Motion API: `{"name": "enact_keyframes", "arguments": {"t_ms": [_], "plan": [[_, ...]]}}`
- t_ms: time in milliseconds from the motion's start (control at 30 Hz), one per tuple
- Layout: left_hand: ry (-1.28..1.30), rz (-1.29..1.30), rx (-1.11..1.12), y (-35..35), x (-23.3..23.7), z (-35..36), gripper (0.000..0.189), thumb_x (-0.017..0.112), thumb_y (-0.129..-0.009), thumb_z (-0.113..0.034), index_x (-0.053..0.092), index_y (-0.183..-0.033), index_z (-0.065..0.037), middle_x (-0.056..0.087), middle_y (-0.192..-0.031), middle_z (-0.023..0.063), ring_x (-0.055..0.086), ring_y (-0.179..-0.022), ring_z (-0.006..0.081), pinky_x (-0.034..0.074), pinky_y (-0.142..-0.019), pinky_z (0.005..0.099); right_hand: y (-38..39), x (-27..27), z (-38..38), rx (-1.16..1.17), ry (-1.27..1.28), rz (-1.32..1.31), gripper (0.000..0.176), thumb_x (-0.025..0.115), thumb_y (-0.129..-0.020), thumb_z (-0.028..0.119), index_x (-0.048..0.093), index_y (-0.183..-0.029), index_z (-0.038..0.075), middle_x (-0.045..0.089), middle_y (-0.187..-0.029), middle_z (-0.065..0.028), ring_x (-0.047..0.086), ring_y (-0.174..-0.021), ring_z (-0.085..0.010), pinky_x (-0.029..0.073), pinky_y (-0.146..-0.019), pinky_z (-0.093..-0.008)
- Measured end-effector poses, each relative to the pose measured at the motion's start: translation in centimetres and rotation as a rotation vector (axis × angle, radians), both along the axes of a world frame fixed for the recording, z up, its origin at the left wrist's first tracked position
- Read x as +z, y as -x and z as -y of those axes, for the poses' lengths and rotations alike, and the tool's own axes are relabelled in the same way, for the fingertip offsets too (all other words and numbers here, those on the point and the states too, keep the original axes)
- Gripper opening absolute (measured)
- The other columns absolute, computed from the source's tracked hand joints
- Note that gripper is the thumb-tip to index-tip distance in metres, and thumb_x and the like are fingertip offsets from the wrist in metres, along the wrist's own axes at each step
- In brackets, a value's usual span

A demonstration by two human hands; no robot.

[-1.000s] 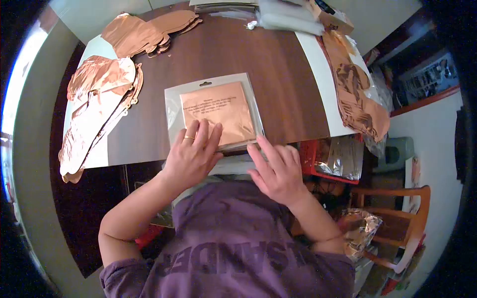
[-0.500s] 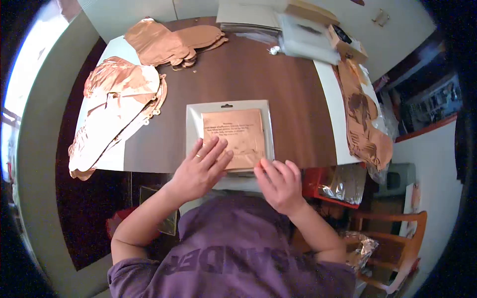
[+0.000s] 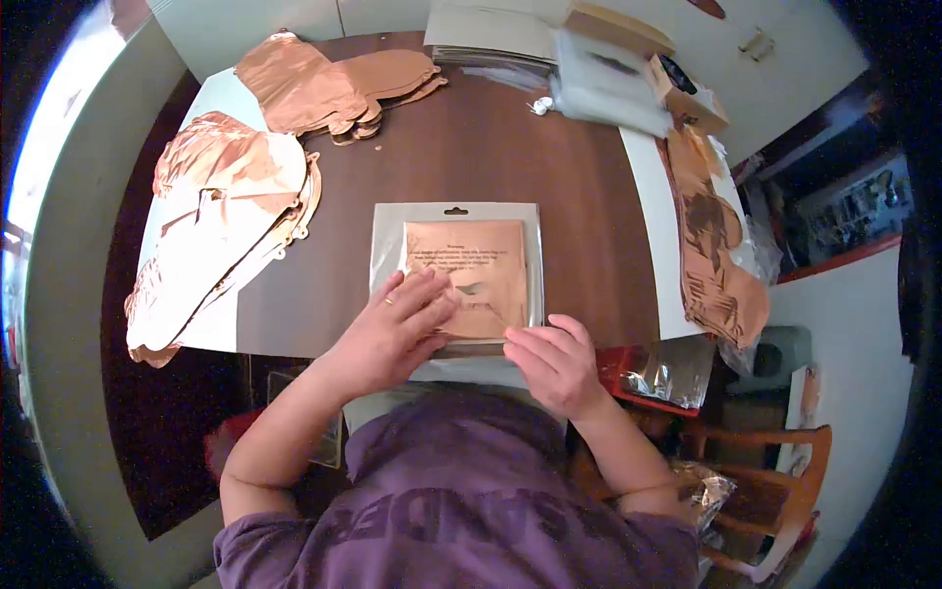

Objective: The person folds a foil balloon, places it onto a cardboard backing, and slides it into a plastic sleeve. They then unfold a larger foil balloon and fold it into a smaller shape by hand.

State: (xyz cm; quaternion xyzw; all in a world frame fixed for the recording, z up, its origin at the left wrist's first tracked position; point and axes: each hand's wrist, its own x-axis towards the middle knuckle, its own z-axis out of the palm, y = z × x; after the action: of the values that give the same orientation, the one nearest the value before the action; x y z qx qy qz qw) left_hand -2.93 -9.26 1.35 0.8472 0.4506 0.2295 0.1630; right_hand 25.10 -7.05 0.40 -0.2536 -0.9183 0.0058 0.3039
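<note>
A square copper-coloured packet (image 3: pixel 481 285) with printed warning text lies on a pale card in a clear sleeve (image 3: pixel 389 231) at the table's near edge. My left hand (image 3: pixel 402 319), with a ring, rests on the packet's lower left part, fingers stretched out. At the lower right corner of the packet, my right hand (image 3: pixel 556 363) has its thumb and fingertips pinched together. Whatever is between those fingertips is too small to make out; they touch or nearly touch the sleeve's edge.
Copper foil shapes (image 3: pixel 221 216) lie at the left, with more foil (image 3: pixel 304 88) at the back left. Pale cards (image 3: pixel 491 34), clear bags (image 3: pixel 608 83) and a small box (image 3: pixel 687 93) sit at the back. Further foil (image 3: pixel 721 236) is on the right; a wooden chair (image 3: pixel 805 471) stands lower right.
The view has shifted slightly. My left hand still lies on the packet, while my right fingertips have closed together at its lower right corner.
</note>
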Motion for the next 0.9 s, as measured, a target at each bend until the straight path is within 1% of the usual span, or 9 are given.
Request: {"name": "enact_keyframes", "arguments": {"t_ms": [100,133,233,333,467,600,733,833,900], "plan": [[0.1,0.304,-0.023,1.5,0.6,0.6,0.05,0.076,-0.081,-0.027,0.062,-0.126,-0.009,0.048,-0.143,0.0176,0.038,-0.139,0.0404,0.028,-0.114,0.0579,-0.6,-0.3,-0.2,-0.052,0.039,-0.051,0.021,0.071,-0.079,0.015,0.07,-0.1,0.008,0.068,-0.111,-0.006,0.063,-0.099,-0.0234,0.047,-0.094,-0.0419],[0.096,0.26,-0.098,2.0,0.4,0.5,0.05,0.078,-0.078,-0.033,0.065,-0.12,-0.009,0.052,-0.138,0.0159,0.04,-0.137,0.0397,0.028,-0.114,0.0581,-0.9,-0.4,-0.1,-0.08,0.057,-0.077,0.023,0.073,-0.079,0.016,0.07,-0.101,0.008,0.068,-0.112,-0.0062,0.062,-0.099,-0.0243,0.047,-0.094,-0.0424],[0.093,0.072,-0.12,2.0,1.3,0.8,0.048,0.078,-0.078,-0.034,0.066,-0.117,-0.01,0.055,-0.133,0.0149,0.044,-0.133,0.0386,0.028,-0.114,0.0576,-1.4,0.9,0.5,-0.131,0.096,-0.081,0.027,0.077,-0.072,0.013,0.07,-0.098,0.007,0.066,-0.11,-0.0089,0.061,-0.097,-0.0274,0.045,-0.091,-0.0436],[0.014,-0.077,-0.068,0.7,2.2,0.6,0.044,0.076,-0.079,-0.031,0.066,-0.116,-0.01,0.057,-0.129,0.0141,0.048,-0.129,0.0377,0.03,-0.113,0.0573,-2.6,1.4,1.0,-0.173,0.183,-0.033,0.035,0.079,-0.074,0.02,0.068,-0.106,0.01,0.065,-0.114,-0.0079,0.059,-0.103,-0.0287,0.044,-0.094,-0.0464],[-0.049,0.094,-0.213,-3.5,2.0,-1.4,0.041,0.071,-0.082,-0.023,0.063,-0.12,-0.008,0.057,-0.13,0.015,0.05,-0.127,0.0367,0.034,-0.111,0.0552,-4.0,0.4,0.1,-0.235,0.134,-0.027,0.029,0.078,-0.075,0.018,0.07,-0.101,0.008,0.065,-0.112,-0.0066,0.058,-0.102,-0.0287,0.044,-0.091,-0.0455],[-0.083,0.043,-0.337,-4.4,0.0,-3.5,0.047,0.069,-0.082,-0.02,0.06,-0.126,-0.008,0.055,-0.133,0.0164,0.049,-0.128,0.0374,0.034,-0.109,0.0551,-4.2,1.3,-0.7,-0.18,0.185,0.007,0.027,0.079,-0.074,0.016,0.07,-0.098,0.008,0.064,-0.106,-0.0061,0.058,-0.097,-0.0278,0.045,-0.09,-0.0442],[-0.064,0.026,-0.342,-4.3,0.3,-3.3,0.046,0.069,-0.081,-0.02,0.061,-0.125,-0.007,0.055,-0.134,0.0169,0.048,-0.129,0.0376,0.032,-0.11,0.0563,-4.6,1.7,-0.6,-0.134,0.206,0.063,0.024,0.078,-0.074,0.013,0.067,-0.094,0.008,0.061,-0.096,-0.0056,0.058,-0.092,-0.027,0.045,-0.087,-0.043],[-0.111,0.011,-0.368,-4.5,0.5,-3.0,0.041,0.07,-0.081,-0.023,0.062,-0.118,-0.007,0.054,-0.131,0.0145,0.048,-0.128,0.0337,0.033,-0.111,0.0518,-4.4,2.1,-0.5,-0.114,0.201,0.156,0.02,0.076,-0.075,0.012,0.065,-0.09,0.008,0.058,-0.091,-0.0056,0.057,-0.088,-0.0265,0.045,-0.084,-0.0422],[-0.113,-0.024,-0.352,-4.6,0.3,-2.6,0.042,0.069,-0.081,-0.025,0.063,-0.119,-0.007,0.054,-0.133,0.0146,0.048,-0.13,0.0338,0.032,-0.112,0.0524,-4.4,2.5,-0.2,-0.095,0.234,0.168,0.018,0.075,-0.075,0.012,0.063,-0.089,0.008,0.057,-0.089,-0.0057,0.057,-0.086,-0.0264,0.044,-0.082,-0.0416]]}}
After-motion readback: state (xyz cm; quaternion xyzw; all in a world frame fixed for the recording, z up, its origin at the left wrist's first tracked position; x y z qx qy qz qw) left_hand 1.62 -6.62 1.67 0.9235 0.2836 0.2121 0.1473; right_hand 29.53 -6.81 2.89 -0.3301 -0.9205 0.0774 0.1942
